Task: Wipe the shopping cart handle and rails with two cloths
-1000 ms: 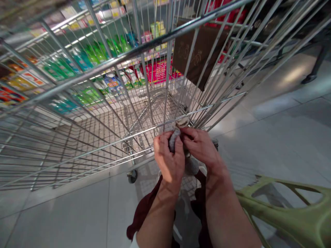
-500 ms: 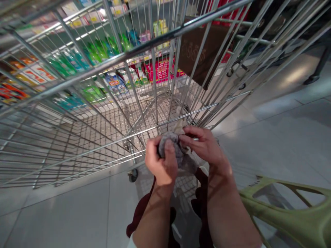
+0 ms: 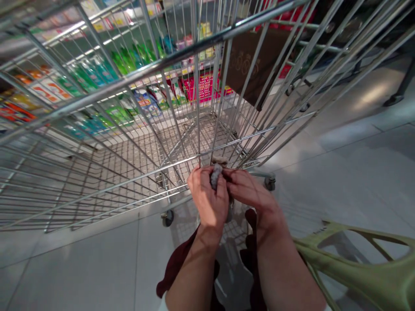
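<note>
A crumpled grey cloth (image 3: 215, 176) is bunched between my two hands, in front of the shopping cart's lower side. My left hand (image 3: 209, 194) is wrapped round it, with the thumb along its near side. Pressed against its right side, my right hand (image 3: 248, 188) has its fingers bent around the cloth, the fingertips partly hidden. A beige-brown end (image 3: 219, 160) sticks out beyond the fingers, and some greyish fabric hangs below them. Just past my hands stands the wire shopping cart (image 3: 142, 172).
Green and teal bottles (image 3: 94, 71) and other packaged goods line the shelves (image 3: 175, 73) behind the cart. A brown panel (image 3: 249, 65) hangs at the cart's far end. To my right is an olive-green plastic frame (image 3: 353, 259). Cart wheels (image 3: 167, 218) rest on the tiled floor (image 3: 97, 276).
My hands have come closer together, and the cloth is now gathered more tightly and mostly covered. My right hand has moved from pinching the cloth's edge to pressing on its side.
</note>
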Tool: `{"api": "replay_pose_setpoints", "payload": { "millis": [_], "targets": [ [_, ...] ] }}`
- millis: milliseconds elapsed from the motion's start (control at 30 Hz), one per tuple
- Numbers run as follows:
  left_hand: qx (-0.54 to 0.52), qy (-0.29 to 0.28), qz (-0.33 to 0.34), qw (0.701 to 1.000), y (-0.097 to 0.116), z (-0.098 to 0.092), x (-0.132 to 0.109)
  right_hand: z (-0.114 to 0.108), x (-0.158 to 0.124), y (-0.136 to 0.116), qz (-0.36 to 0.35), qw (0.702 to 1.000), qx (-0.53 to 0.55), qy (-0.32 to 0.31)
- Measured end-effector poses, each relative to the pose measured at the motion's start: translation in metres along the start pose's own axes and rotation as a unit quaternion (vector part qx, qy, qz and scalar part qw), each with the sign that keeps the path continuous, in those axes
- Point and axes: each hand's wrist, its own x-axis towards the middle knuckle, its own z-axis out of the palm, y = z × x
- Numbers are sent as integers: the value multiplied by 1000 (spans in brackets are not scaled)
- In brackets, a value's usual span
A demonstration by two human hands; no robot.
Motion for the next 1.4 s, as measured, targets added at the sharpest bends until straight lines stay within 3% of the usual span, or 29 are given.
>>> {"api": "replay_pose_setpoints", "payload": {
  "millis": [100, 200, 267, 400, 467, 533, 600, 700, 800, 900, 1067, 1233, 1400],
  "targets": [
    [15, -50, -7, 999, -13, 1, 1, 6, 2, 1, 53, 997, -22, -58],
    [17, -58, 7, 998, -16, -1, 2, 8, 5, 4, 49, 996, -41, -60],
    [0, -15, 11, 1000, -11, -4, 3, 6, 5, 6, 12, 999, -28, -32],
    [-39, 164, 37, 985, 2, -14, 3, -2, 0, 6, -57, 989, 72, 114],
    [-57, 232, 38, 970, 6, -18, 4, -3, -2, 4, -86, 978, 144, 122],
    [-65, 249, 12, 966, 6, -19, 5, 0, -1, 1, -104, 975, 178, 83],
    [-70, 223, -43, 971, 3, -18, 7, 8, 3, -1, -102, 983, 144, 57],
    [-66, 124, -100, 985, -4, -16, 7, 20, 10, -3, -74, 995, 54, 35],
    [-10, 41, -75, 996, -10, -17, 6, 25, 13, -4, -60, 997, 28, -29],
    [36, 5, -49, 998, -15, -20, 5, 26, 13, -4, -65, 995, 36, -66],
    [43, 14, -67, 997, -17, -14, 4, 25, 13, -2, -14, 995, 67, -66],
    [59, 51, -99, 992, -14, -2, 3, 23, 14, 5, -46, 990, 117, -67],
    [57, 52, -84, 993, -6, 5, 2, 17, 12, 10, -18, 991, 111, -75]
  ]
}}
